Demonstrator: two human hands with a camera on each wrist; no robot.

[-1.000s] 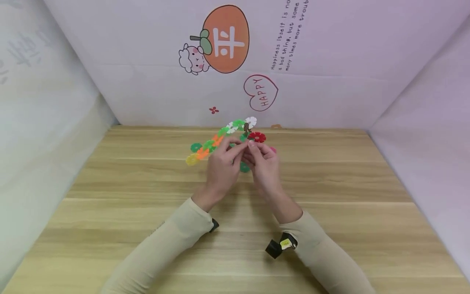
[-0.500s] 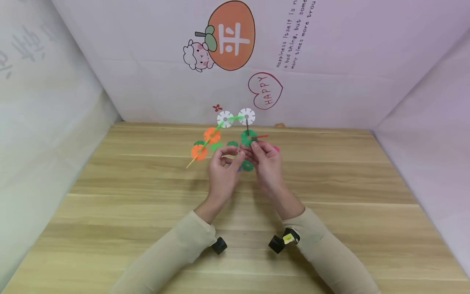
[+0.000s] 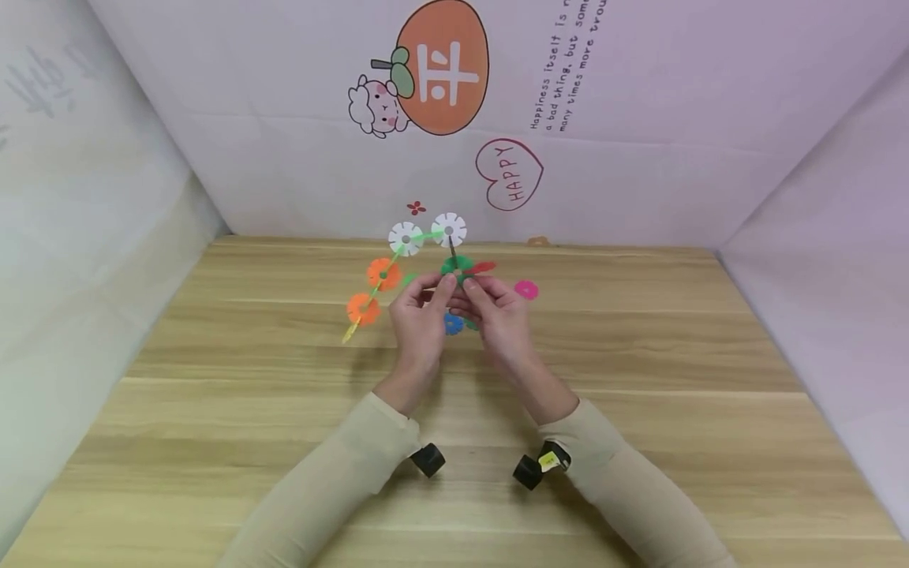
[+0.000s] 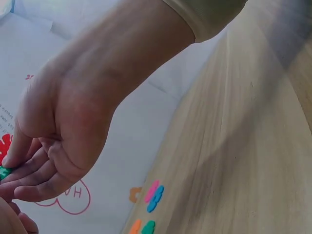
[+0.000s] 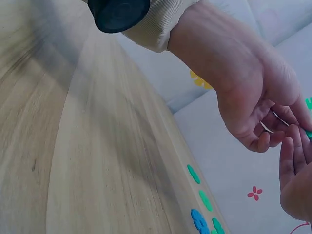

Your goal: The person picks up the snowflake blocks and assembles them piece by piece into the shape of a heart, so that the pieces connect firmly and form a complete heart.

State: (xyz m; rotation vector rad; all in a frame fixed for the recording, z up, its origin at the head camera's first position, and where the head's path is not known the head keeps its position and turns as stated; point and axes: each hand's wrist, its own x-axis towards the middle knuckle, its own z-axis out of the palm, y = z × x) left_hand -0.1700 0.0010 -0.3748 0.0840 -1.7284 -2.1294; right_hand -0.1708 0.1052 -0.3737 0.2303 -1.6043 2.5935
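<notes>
A chain of notched plastic snowflake discs hangs in the air at the hands. In the head view it runs from a yellow disc (image 3: 350, 331) through orange discs (image 3: 363, 309), thin green ones and white discs (image 3: 449, 229) to a brown disc (image 3: 453, 251) seen edge-on. At its near end a dark green disc (image 3: 458, 263) carries a red disc (image 3: 480, 268). My left hand (image 3: 420, 315) pinches the dark green disc at its left lower edge. My right hand (image 3: 503, 322) pinches the same disc from the right, close to the red one. Fingers hide its lower part.
Loose discs lie on the wooden table (image 3: 270, 394): a pink disc (image 3: 526, 289) right of the hands, a blue disc (image 3: 453, 324) beneath them, and several green discs (image 5: 205, 200) in the right wrist view. A printed white sheet (image 3: 284, 173) stands behind the table.
The chain has turned, so its orange and white discs now face the camera, and it has shifted left. Half a second ago my left fingers were off the dark green disc; now they pinch it.
</notes>
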